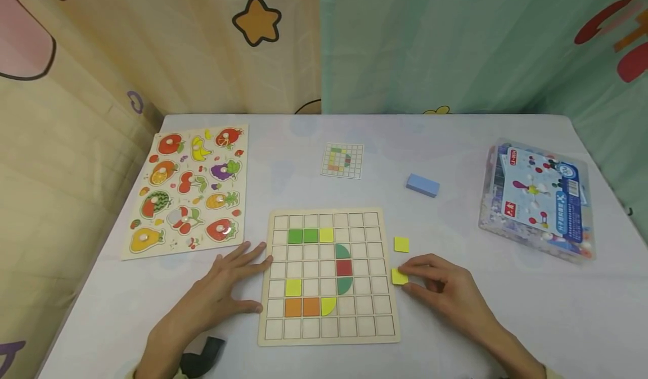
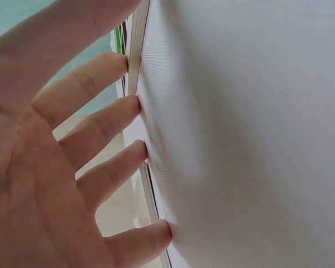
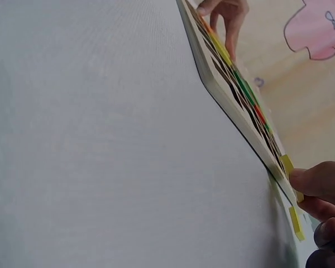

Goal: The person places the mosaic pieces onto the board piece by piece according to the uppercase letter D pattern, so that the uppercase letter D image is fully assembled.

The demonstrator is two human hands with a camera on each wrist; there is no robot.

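Note:
A wooden grid board (image 1: 329, 338) lies flat on the table, with several green, yellow, orange and red tiles set in its squares. Fingers spread, my left hand (image 1: 215, 289) lies at the board's left edge, thumb and fingertips right by the rim; the left wrist view shows the outstretched fingers (image 2: 100, 124) from the palm side. Just off the board's right edge, my right hand (image 1: 453, 294) pinches a yellow square tile (image 1: 398, 277) between thumb and fingers. Another yellow square tile (image 1: 401, 244) rests on the table behind it.
A small pattern card (image 1: 356, 168) and a blue block (image 1: 422, 185) lie beyond the board. The fruit peg puzzle (image 1: 199, 185) is at the left, a clear plastic box with a molecule-model label (image 1: 539, 199) at the right. A black curved object (image 1: 203, 359) sits beside my left wrist.

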